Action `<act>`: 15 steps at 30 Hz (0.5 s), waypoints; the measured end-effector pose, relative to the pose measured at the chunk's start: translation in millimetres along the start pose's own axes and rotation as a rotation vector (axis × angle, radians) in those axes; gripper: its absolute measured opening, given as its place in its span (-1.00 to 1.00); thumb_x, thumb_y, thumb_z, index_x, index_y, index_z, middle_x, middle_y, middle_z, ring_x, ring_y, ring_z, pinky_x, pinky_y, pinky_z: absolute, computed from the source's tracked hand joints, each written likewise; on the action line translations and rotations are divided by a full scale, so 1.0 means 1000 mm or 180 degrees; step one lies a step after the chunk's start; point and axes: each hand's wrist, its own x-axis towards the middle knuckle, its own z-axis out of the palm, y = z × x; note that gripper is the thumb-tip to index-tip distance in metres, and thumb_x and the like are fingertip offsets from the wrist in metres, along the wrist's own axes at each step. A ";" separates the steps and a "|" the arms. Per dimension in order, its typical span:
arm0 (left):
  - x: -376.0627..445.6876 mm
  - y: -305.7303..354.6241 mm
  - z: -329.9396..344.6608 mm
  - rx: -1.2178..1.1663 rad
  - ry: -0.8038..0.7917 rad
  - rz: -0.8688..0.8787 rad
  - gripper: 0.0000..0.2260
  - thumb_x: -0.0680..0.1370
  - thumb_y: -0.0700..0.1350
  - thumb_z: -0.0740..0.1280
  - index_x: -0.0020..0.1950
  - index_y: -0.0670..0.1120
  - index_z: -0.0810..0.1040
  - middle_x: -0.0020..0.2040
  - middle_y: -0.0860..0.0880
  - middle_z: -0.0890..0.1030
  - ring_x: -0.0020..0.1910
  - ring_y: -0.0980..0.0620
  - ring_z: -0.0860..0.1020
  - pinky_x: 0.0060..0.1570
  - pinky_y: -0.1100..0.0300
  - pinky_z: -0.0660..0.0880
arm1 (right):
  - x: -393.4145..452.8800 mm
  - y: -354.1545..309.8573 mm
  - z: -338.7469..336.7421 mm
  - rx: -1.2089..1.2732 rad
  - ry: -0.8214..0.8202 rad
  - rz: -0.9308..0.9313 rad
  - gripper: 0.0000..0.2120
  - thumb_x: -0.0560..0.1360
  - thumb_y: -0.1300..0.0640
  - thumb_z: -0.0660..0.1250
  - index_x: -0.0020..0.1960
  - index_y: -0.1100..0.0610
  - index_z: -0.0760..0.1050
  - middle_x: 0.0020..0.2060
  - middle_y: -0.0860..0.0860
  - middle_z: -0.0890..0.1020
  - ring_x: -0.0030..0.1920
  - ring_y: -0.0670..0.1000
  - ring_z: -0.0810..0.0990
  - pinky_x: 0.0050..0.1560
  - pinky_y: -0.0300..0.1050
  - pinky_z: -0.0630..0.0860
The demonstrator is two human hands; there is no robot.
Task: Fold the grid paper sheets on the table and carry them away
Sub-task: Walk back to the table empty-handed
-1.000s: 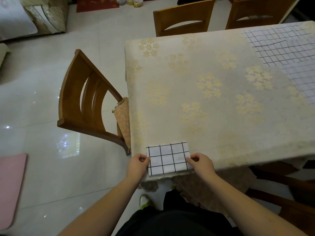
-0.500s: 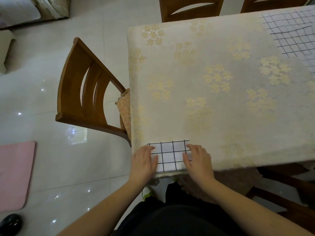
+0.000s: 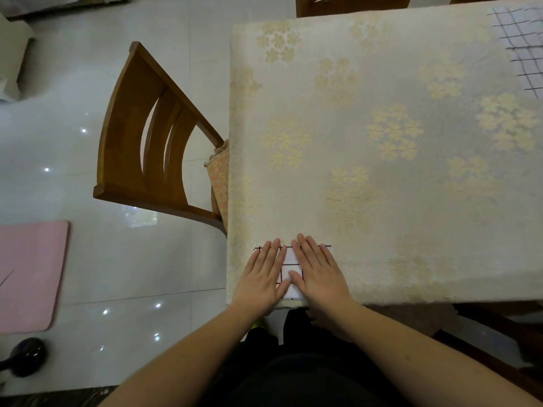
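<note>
A small folded grid paper (image 3: 289, 264), white with black lines, lies at the near left corner of the table (image 3: 382, 171). My left hand (image 3: 261, 277) lies flat on its left part, fingers stretched out. My right hand (image 3: 317, 271) lies flat on its right part, and only a narrow strip of paper shows between the two hands. More grid paper sheets (image 3: 520, 48) lie spread at the table's far right corner, partly cut off by the frame.
The table wears a cream cloth with yellow flower prints. A wooden chair (image 3: 147, 148) stands at the table's left side, and another chair (image 3: 352, 4) at the far side. A pink mat (image 3: 29, 277) and a dark object (image 3: 26, 356) lie on the glossy floor.
My hands went from pinching the folded paper's side edges to lying flat on top of it, pressing it down. The camera has tilted downward, closer over the table.
</note>
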 end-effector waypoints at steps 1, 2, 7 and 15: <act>-0.002 -0.002 -0.001 0.0004 -0.0049 -0.0054 -0.34 0.63 0.27 -0.04 0.61 -0.10 -0.04 0.61 -0.10 -0.03 0.59 -0.05 -0.06 0.50 0.02 -0.10 | -0.001 0.005 -0.002 -0.0025 -0.0033 0.0015 -0.34 0.59 -0.21 0.01 0.58 0.09 0.05 0.57 0.03 0.09 0.56 0.01 0.06 0.51 -0.02 -0.06; -0.004 -0.004 -0.002 0.0001 -0.0105 -0.0133 -0.29 0.61 0.31 -0.03 0.61 -0.11 -0.04 0.61 -0.10 -0.04 0.59 -0.05 -0.08 0.50 0.01 -0.11 | -0.002 0.010 -0.004 -0.0036 -0.0069 0.0036 -0.34 0.58 -0.21 0.01 0.58 0.08 0.02 0.57 0.03 0.08 0.56 0.01 0.04 0.51 -0.02 -0.08; -0.017 -0.017 -0.010 0.0006 -0.0369 -0.0433 -0.12 0.51 0.46 0.01 0.60 -0.16 0.04 0.60 -0.13 0.06 0.57 -0.07 -0.01 0.47 -0.02 -0.06 | -0.004 0.026 -0.009 0.0043 -0.0036 0.0162 -0.33 0.57 -0.19 0.02 0.59 0.09 0.03 0.57 0.05 0.08 0.56 0.02 0.02 0.50 0.04 -0.03; -0.013 -0.017 -0.017 0.0108 -0.0668 -0.0465 -0.09 0.49 0.48 -0.06 0.60 -0.16 -0.06 0.59 -0.15 0.05 0.55 -0.11 0.03 0.47 -0.01 -0.10 | 0.000 0.032 -0.014 -0.0028 -0.0206 -0.0063 -0.32 0.56 -0.20 0.02 0.56 0.15 0.13 0.55 0.12 0.16 0.55 0.08 0.10 0.49 0.13 0.04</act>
